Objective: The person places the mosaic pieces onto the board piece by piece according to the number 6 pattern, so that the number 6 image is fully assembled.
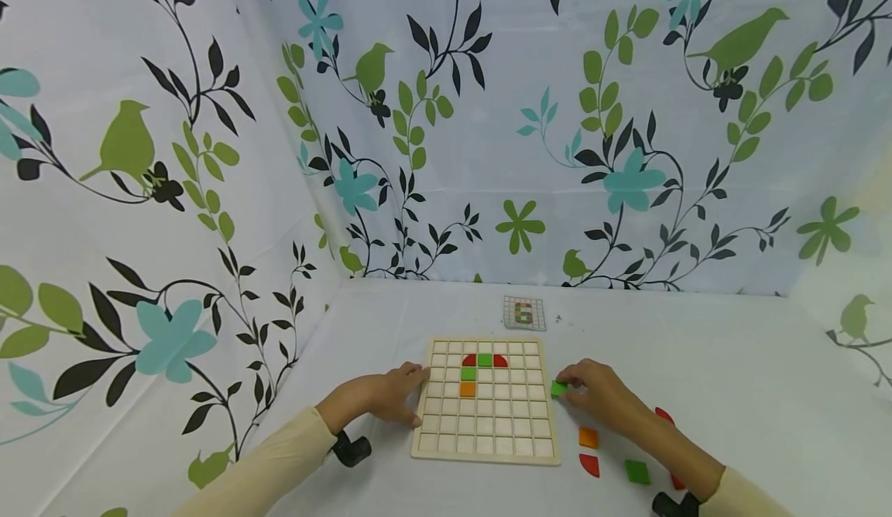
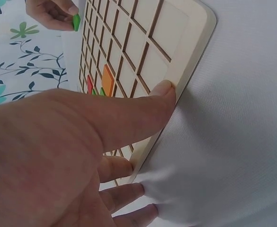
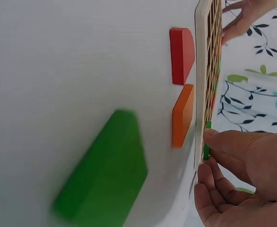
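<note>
A wooden grid board (image 1: 485, 460) lies on the white table. Near its top are two red quarter-round pieces, a green square (image 1: 485, 360) between them, another green square (image 1: 468, 374) and an orange square (image 1: 468, 389) below it. My left hand (image 1: 392, 395) rests at the board's left edge, thumb on the rim (image 2: 178, 82) and fingers spread. At the right edge, my right hand (image 1: 601, 395) pinches a green square piece (image 3: 207, 140) between thumb and fingers, just beside the board.
Loose pieces lie right of the board: an orange square (image 1: 588, 437), a red quarter-round (image 1: 589, 465), a green square (image 1: 637, 471) and red ones partly behind my right forearm. A small pattern card (image 1: 524, 313) lies behind the board. A patterned curtain hangs behind.
</note>
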Demonstrator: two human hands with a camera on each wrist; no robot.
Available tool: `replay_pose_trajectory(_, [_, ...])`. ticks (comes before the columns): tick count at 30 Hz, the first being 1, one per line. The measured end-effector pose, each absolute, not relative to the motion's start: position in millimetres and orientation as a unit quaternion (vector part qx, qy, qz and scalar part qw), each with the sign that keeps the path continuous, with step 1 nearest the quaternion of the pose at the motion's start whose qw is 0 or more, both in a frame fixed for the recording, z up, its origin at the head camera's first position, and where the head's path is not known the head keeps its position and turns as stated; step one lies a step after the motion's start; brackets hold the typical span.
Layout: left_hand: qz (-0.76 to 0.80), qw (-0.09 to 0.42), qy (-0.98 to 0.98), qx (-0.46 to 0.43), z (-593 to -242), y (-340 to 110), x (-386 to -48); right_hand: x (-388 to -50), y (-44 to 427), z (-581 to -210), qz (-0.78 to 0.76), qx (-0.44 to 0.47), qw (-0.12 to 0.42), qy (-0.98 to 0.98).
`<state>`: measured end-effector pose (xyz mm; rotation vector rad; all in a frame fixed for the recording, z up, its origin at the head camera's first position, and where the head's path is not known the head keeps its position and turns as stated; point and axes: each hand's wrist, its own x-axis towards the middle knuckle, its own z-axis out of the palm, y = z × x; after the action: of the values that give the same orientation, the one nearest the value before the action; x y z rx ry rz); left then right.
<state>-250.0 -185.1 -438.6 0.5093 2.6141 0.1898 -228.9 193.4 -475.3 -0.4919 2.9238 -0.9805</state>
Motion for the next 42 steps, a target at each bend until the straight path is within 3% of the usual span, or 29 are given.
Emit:
replay_pose_trajectory(8, [0.081,0.238,0.951,0.182,-436.3,-183.3,-247.6,-240.8,159.3,-475.7,-0.333,-0.175,0.02,0.926])
replay_pose_trajectory(19, [0.079,0.238,0.95,0.186,-435.1,-182.7,-247.6,-250.7,120.2,-478.2,-0.325,-0.267,0.027,0.907])
replay_pose_trajectory(42, [0.094,0.239,0.949,0.184,-432.7,-184.3,-246.0,-263.3,92.9,-469.1,-0.297,-0.331,0.05,0.894])
